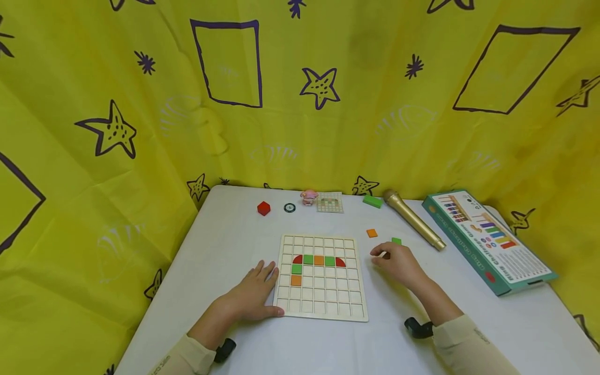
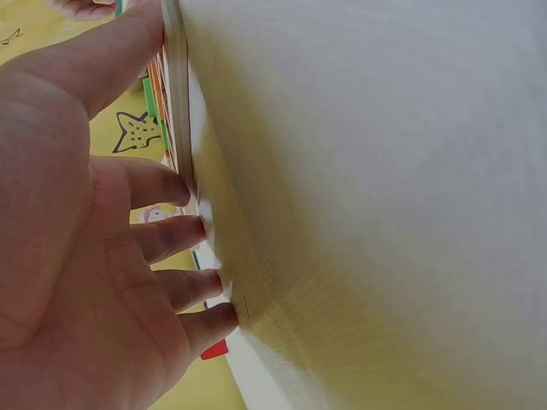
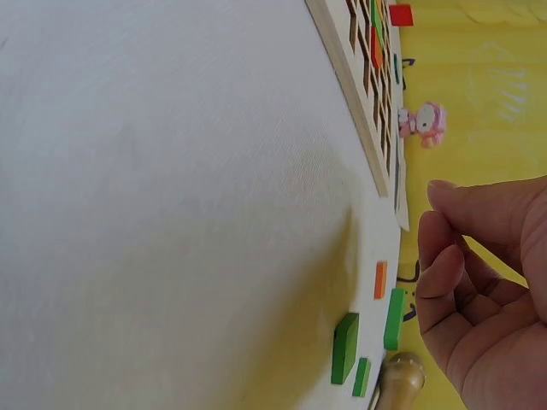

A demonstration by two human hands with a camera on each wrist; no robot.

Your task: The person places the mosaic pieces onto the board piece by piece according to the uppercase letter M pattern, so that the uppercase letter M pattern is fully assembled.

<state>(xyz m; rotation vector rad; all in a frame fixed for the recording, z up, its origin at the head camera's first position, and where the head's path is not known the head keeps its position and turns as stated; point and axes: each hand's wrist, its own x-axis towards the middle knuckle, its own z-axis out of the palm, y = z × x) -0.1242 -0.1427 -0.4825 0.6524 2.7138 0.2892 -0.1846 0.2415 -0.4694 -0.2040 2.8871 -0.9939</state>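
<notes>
A pale wooden grid board (image 1: 328, 307) lies in front of me. Set in its cells are red quarter-round pieces (image 1: 340, 262), green squares (image 1: 308, 259) and orange squares (image 1: 296, 280), forming a row with a short column down the left. My left hand (image 1: 253, 294) rests with fingers spread beside the board's left edge, its thumb at the near corner. Right of the board hovers my right hand (image 1: 396, 263), fingers loosely curled and nothing between thumb and fingertips. Close beyond it lie a loose orange square (image 1: 372, 233) and a green piece (image 1: 396, 241), partly hidden by the hand.
Along the back stand a red block (image 1: 264, 208), a round dark-rimmed token (image 1: 289, 208), a pink figurine (image 1: 309, 197), a small pattern card (image 1: 330, 202) and a green block (image 1: 372, 201). A gold microphone (image 1: 414, 221) and a game box (image 1: 489, 242) lie at the right.
</notes>
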